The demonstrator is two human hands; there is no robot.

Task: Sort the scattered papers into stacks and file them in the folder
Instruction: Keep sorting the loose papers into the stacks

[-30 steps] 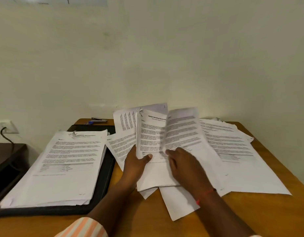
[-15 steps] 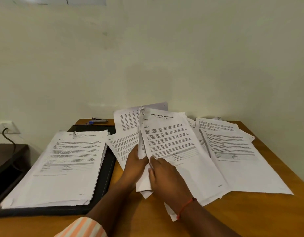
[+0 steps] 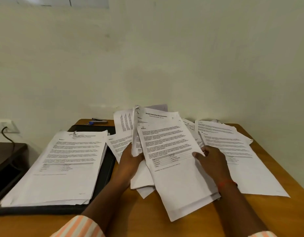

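On the counter (image 3: 147, 218), the left grip (image 3: 130, 161) clasps a bundle (image 3: 156, 119) headed "Sample Internship Documentation". The right grip (image 3: 214, 161) pinches its top sheet (image 3: 166, 146), "Section 5". 1 stack (image 3: 65, 159) lies on the black folder (image 3: 106, 170) at left, and loose papers (image 3: 241, 151) lie at right.

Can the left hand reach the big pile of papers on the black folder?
Probably yes. The stack on the folder lies just beside the left hand with nothing between, but that hand grips loose sheets, so it must let go first.
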